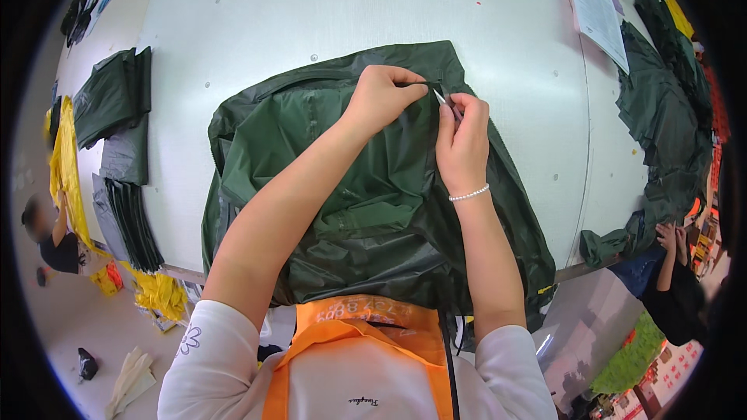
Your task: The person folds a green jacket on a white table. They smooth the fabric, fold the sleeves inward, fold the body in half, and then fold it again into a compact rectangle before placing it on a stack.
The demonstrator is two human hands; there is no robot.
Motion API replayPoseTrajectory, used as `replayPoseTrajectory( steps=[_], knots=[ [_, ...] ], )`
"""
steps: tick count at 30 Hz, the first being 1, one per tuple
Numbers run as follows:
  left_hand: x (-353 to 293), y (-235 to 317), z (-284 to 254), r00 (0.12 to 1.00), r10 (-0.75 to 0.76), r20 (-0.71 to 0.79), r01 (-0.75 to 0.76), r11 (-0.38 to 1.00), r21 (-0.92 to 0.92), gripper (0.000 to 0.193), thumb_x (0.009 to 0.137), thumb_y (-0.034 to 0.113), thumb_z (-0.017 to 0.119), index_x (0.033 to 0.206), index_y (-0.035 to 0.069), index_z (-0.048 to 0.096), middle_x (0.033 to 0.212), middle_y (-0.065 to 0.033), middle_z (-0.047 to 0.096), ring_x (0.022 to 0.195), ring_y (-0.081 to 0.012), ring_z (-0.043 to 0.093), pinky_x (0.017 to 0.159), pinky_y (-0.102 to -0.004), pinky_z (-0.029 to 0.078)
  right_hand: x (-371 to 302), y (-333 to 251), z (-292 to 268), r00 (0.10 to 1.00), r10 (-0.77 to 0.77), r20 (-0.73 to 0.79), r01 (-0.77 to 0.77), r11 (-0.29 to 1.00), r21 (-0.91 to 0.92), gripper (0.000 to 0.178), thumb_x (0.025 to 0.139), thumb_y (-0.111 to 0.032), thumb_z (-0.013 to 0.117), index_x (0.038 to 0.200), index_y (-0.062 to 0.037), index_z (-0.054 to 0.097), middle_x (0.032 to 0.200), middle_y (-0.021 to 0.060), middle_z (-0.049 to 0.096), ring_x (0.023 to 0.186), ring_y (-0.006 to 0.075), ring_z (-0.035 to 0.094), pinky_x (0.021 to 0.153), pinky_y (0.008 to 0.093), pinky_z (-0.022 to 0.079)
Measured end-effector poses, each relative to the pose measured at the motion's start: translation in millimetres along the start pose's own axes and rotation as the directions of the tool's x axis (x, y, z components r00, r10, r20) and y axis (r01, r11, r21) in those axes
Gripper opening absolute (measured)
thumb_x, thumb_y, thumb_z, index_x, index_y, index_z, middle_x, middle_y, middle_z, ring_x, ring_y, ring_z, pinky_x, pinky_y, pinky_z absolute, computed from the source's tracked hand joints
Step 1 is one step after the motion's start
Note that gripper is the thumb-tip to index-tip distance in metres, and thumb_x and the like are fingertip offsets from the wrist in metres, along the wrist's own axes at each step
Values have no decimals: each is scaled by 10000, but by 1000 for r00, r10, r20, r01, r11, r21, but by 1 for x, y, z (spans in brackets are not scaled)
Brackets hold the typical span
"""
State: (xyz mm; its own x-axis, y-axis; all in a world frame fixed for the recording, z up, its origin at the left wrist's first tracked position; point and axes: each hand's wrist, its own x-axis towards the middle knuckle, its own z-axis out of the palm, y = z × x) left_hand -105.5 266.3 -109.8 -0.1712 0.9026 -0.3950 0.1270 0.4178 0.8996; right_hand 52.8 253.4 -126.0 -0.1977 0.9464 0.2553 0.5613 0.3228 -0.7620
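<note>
Spread on the table before me is a dark green, slightly shiny garment [366, 183], its paler green inner side partly turned up. A zip-like edge runs down its right side. Near the garment's far edge, the thumb and fingertips of my left hand [383, 99] pinch a bit of the cloth. Close beside it, my right hand [465, 140] is closed around small thread snips [440, 98], whose pale pointed tip juts toward the left fingertips. Fingers cover most of the snips. Any thread at the tip is too fine to make out.
Folded dark green garments [117, 97] lie at the table's left, with a stack [128, 218] nearer me. More green garments [661, 109] heap along the right, by a printed sheet [597, 15]. Co-workers stand at both sides; one handles yellow cloth [66, 163].
</note>
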Motion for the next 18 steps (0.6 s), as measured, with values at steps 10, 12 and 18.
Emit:
replayPoseTrajectory(
  steps=[10,12,18],
  knots=[
    [-1,5,-1,996,-59,61,68,987,-147,200,742,115,690,869,-40,690,690,-11,606,605,-54,489,522,-218,392,10,0,15,999,-9,-40,10,1000,11,146,894,-107,568,1013,-43,512,973,118,541,811,286,617,647,353,504],
    [1,2,-1,995,-51,88,63,989,-135,252,760,182,686,920,-13,691,724,7,615,593,-39,477,508,-201,360,12,1,16,999,8,-42,-7,999,41,135,894,-102,567,1004,-41,516,966,118,545,802,276,621,645,346,504],
    [-2,5,-1,995,-71,73,81,987,-141,232,759,154,684,914,-17,689,766,-21,635,641,-70,518,570,-228,415,12,4,15,998,66,-24,-63,992,108,158,891,-113,588,1007,-31,520,920,108,554,765,224,612,642,301,491]
  ],
)
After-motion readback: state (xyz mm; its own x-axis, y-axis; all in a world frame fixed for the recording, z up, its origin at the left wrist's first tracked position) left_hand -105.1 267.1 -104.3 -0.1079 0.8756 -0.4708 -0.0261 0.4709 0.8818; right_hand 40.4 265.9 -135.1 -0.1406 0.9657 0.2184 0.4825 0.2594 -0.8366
